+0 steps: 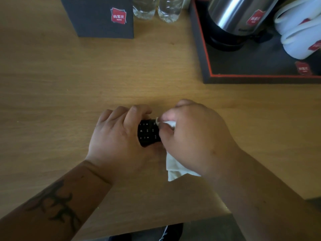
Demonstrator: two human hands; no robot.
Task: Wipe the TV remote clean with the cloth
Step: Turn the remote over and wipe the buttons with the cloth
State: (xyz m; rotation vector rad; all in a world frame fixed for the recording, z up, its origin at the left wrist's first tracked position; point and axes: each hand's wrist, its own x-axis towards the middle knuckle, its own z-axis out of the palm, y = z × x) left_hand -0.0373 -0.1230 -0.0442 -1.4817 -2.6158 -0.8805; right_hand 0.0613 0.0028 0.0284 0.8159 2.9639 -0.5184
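The left hand [119, 136] comes in from the lower left, forearm angled up across the wooden table [69, 93], and its fingers curl over the far edge of the TV remote [148, 133] while the palm braces the near side — a steadying grip, it seems, so the remote cannot slide or twist under the rubbing. The remote sits low over the table near its front edge, button face up and clear between the two hands; whether it rests on the wood or is lifted slightly cannot be told.

Just right of the buttons, the white cloth [173, 164] is bunched against the remote's right side, pinched there under the thumb and fingers of the right hand [196, 136]. A loose tail of cloth hangs out below the palm toward the person. Bunching it likely gives a firm pad for the edge and the gaps between keys. The right wrist is bent down, knuckles up, forearm entering from the lower right.

Further back stand a dark box with a red logo [102, 16] and two clear water bottles [157, 9]; at far right a dark tray with a red rim [205, 49] holds a steel kettle [238, 20] and white cups [298, 37] — all well apart from the work.
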